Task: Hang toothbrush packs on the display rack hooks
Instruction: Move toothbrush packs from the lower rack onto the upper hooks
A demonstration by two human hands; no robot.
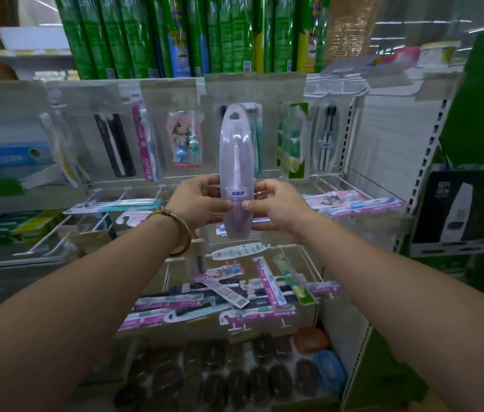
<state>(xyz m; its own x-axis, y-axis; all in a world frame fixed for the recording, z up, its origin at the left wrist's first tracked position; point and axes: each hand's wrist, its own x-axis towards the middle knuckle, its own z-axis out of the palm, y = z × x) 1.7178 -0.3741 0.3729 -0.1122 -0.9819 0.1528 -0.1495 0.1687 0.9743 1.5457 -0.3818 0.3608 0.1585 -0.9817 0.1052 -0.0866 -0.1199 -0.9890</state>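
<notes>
One clear pack point(236, 150) | left hand point(197, 203), right hand point(276, 208) pinch | label point(237, 193) 冷酸灵

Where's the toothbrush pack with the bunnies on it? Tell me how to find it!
Find the tall green boxes up top. Hanging below them, just left of the clear pack that the left hand and right hand hold up, is the bunny pack. Only it has a pale pink card with a blue bunny and a green bunny.
</notes>
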